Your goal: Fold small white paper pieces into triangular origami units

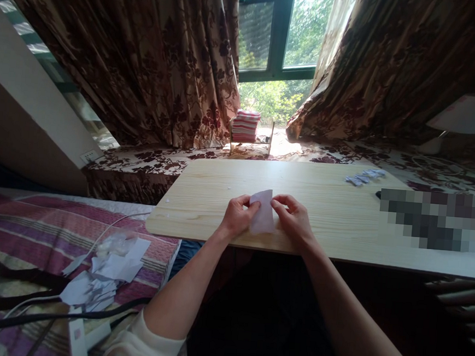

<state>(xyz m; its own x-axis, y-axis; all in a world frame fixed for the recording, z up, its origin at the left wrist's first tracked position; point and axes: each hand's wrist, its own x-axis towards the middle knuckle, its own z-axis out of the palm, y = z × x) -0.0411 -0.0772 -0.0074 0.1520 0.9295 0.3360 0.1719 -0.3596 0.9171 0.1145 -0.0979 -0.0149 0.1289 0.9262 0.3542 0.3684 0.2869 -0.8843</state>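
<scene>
Both hands hold one small sheet of pale paper [262, 214] just above the near edge of a light wooden tabletop [301, 202]. My left hand [238, 216] pinches the paper's left side, thumb on top. My right hand [294, 218] pinches its right side with curled fingers. The sheet stands tilted between them, its upper corner pointing up.
Small folded paper pieces [365, 177] lie at the table's far right, beside a blurred-out patch. To the left, a striped bedspread [52, 229] carries paper scraps [107, 269], cables and a white box. Patterned curtains flank a window; a striped folded cloth [245, 126] sits on the sill.
</scene>
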